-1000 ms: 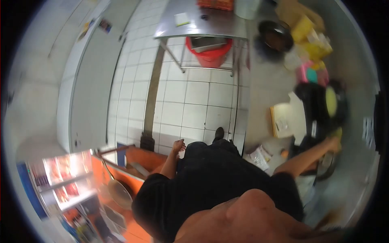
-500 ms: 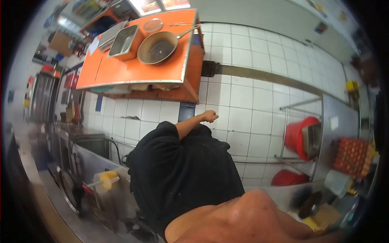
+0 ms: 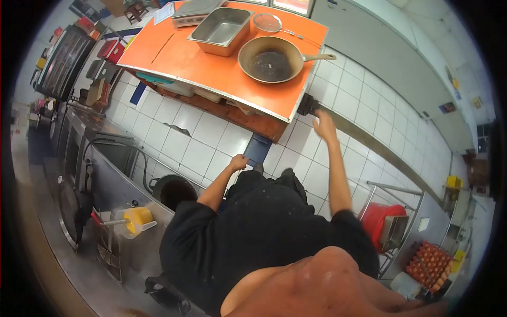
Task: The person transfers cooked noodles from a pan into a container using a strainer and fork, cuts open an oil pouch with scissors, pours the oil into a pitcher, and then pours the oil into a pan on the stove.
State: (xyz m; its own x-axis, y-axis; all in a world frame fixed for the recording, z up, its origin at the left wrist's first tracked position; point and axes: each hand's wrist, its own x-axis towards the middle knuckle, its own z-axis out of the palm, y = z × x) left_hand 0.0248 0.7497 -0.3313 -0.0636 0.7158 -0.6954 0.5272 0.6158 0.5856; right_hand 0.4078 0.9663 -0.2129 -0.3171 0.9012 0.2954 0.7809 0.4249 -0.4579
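My left hand (image 3: 239,162) hangs low in front of my body, its fingers curled with nothing visible in them. Further right, my right hand (image 3: 324,126) is stretched forward with thumb and fingers apart, holding nothing, near the front right corner of the orange table (image 3: 174,55). On that table, a frying pan (image 3: 270,59) lies with its handle over the right edge. Behind and left of the pan is an empty steel container (image 3: 222,26). A round strainer (image 3: 268,22) lies beside the container. Neither hand touches any of these.
A steel counter (image 3: 148,248) runs along my left, bearing a plastic jug with yellow contents (image 3: 138,219). A dark round pot (image 3: 174,191) stands beside it. At right are a red bucket (image 3: 372,222), a metal table (image 3: 433,216) and egg trays (image 3: 429,264). Tiled floor lies ahead.
The view has swung from the right-hand counter to the orange table. My right hand, earlier over the counter and then out of view, is now stretched forward. The frying pan appears nearer.
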